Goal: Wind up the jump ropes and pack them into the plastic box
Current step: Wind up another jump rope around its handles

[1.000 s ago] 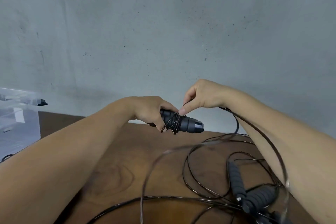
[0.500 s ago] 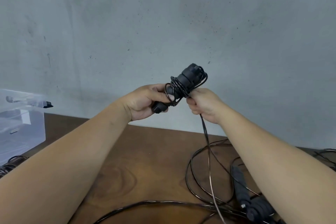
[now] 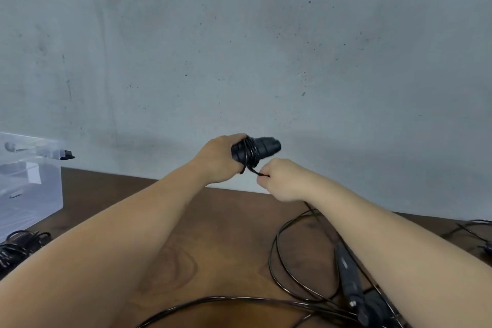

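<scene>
Mid-wind: left hand [image 3: 217, 161] clamps the handles [image 3: 255, 150], right hand [image 3: 279, 181] pinches the cord [image 3: 254, 170] taut; next, another wrap.

Left hand [image 3: 217, 161] grips black handles [image 3: 255, 150] raised above the wooden table [image 3: 226, 234], cord wound in several turns round them. Right hand [image 3: 282, 181] pinches the cord [image 3: 255, 171] just below the handles, pulled taut. Loose cord loops [image 3: 277, 261] lie on the table under the right forearm, with more handles [image 3: 348, 274] among them. Clear plastic box [image 3: 29, 189] at far left, a wound rope bundle [image 3: 16, 247] in front of it. Grey wall behind.
</scene>
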`<state>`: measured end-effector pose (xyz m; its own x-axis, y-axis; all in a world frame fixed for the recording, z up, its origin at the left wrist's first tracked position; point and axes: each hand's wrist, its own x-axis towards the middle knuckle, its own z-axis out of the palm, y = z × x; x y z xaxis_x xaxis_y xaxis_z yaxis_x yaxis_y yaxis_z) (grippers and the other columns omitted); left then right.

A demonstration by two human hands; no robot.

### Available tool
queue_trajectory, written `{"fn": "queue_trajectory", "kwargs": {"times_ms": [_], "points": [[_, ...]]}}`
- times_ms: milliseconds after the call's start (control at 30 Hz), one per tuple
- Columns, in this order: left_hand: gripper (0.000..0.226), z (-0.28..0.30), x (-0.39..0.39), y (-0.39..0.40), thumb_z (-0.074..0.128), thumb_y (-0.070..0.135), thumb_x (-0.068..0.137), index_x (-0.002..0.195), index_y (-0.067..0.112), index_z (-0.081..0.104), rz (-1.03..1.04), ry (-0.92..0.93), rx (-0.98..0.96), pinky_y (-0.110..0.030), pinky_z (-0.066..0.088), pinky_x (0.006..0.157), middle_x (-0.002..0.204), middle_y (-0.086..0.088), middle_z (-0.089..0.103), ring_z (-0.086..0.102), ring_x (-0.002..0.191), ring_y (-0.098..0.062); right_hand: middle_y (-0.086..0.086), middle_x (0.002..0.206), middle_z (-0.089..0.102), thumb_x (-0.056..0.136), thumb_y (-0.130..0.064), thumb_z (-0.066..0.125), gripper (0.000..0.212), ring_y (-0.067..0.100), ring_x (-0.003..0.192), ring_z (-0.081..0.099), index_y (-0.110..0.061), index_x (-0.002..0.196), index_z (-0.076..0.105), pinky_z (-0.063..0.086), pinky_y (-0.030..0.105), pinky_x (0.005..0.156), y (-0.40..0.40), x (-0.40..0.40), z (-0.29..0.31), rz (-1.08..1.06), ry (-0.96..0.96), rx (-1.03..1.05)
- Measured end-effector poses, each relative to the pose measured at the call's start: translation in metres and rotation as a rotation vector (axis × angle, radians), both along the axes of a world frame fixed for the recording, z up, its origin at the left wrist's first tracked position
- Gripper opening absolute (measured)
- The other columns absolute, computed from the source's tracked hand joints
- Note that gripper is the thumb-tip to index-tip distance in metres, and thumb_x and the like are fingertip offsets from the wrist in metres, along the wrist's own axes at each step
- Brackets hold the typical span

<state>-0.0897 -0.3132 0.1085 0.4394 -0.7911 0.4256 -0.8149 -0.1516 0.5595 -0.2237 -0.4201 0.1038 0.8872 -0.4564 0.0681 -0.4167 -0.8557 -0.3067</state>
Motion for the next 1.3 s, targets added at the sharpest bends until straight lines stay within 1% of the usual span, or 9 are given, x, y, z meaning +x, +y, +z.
{"fn": "queue_trajectory", "kwargs": {"times_ms": [100,233,400,500,700,867,967,1133,1300], "points": [[0.051,-0.003,-0.001,0.001,0.062,0.004,0.071,0.111,0.035,0.057,-0.024,-0.147,0.191,-0.036,0.053,0.074,0.093,0.007,0.062,0.059,0.086,-0.023,0.003,0.071,0.053,0.095,-0.025,0.057,0.029,0.017,0.061,0.046,0.000,0.089,0.069,0.034,0.027,0.055,-0.002,-0.011,0.016,0.048,0.074,-0.163],[0.064,0.005,-0.012,0.002,0.066,0.004,0.072,0.127,0.036,0.056,-0.129,-0.227,0.379,-0.039,0.052,0.088,0.111,0.010,0.063,0.059,0.101,-0.019,-0.011,0.078,0.065,0.081,-0.039,0.076,0.016,0.008,0.074,0.058,-0.024,0.086,0.075,0.043,0.021,0.061,-0.001,-0.024,0.043,0.100,0.159,-0.224],[0.077,0.007,-0.014,0.010,0.073,0.009,0.066,0.136,0.036,0.053,-0.339,0.018,0.578,-0.029,0.050,0.080,0.111,0.011,0.067,0.063,0.099,-0.018,-0.010,0.064,0.064,0.068,-0.046,0.084,0.023,0.006,0.065,0.055,-0.025,0.075,0.076,0.040,0.022,0.065,-0.022,-0.040,0.062,0.123,0.097,0.002],[0.072,0.009,-0.013,0.020,0.073,0.013,0.065,0.133,0.032,0.057,-0.521,0.271,0.534,-0.021,0.047,0.067,0.104,0.008,0.068,0.061,0.084,-0.008,-0.005,0.063,0.059,0.071,-0.036,0.083,0.018,0.013,0.058,0.042,-0.021,0.079,0.078,0.031,0.023,0.056,-0.035,-0.047,0.055,0.160,-0.016,0.287],[0.068,0.003,-0.004,0.020,0.069,0.003,0.068,0.134,0.012,0.055,-0.794,0.683,0.284,-0.029,0.044,0.096,0.127,-0.009,0.062,0.056,0.116,-0.021,0.003,0.079,0.068,0.090,-0.013,0.064,0.007,0.015,0.071,0.061,-0.011,0.091,0.070,0.046,0.025,0.062,-0.047,-0.038,0.024,0.201,-0.383,0.947],[0.076,-0.008,-0.002,0.014,0.071,0.004,0.068,0.140,0.007,0.049,-0.755,0.791,0.095,-0.034,0.038,0.103,0.134,-0.017,0.054,0.051,0.120,-0.024,-0.004,0.059,0.042,0.097,0.003,0.036,0.050,0.005,0.047,0.030,-0.021,0.063,0.065,0.014,0.019,0.046,-0.042,-0.025,0.004,0.172,-0.660,1.127],[0.068,-0.011,-0.002,0.011,0.071,0.002,0.069,0.135,0.015,0.056,-0.637,0.791,0.003,-0.039,0.036,0.101,0.127,-0.009,0.060,0.051,0.114,-0.024,0.000,0.067,0.050,0.097,0.000,0.041,0.031,0.006,0.046,0.031,-0.013,0.076,0.060,0.017,0.016,0.040,-0.038,-0.021,-0.002,0.099,-0.729,1.110],[0.064,-0.008,-0.007,0.007,0.071,-0.005,0.076,0.133,0.023,0.057,-0.316,0.663,-0.140,-0.020,0.037,0.051,0.096,0.000,0.063,0.048,0.062,-0.011,0.001,0.066,0.050,0.100,-0.014,0.046,0.020,0.008,0.043,0.032,-0.006,0.097,0.064,0.021,0.019,0.038,-0.032,-0.015,-0.013,-0.043,-0.597,0.924],[0.071,-0.017,-0.012,0.001,0.068,-0.004,0.077,0.139,0.026,0.049,-0.041,0.208,-0.043,-0.027,0.050,0.076,0.111,0.005,0.066,0.064,0.094,-0.021,0.005,0.072,0.050,0.099,-0.018,0.046,0.021,0.018,0.057,0.042,-0.006,0.083,0.055,0.032,0.026,0.051,-0.015,-0.014,-0.016,-0.101,-0.096,0.120]]}}
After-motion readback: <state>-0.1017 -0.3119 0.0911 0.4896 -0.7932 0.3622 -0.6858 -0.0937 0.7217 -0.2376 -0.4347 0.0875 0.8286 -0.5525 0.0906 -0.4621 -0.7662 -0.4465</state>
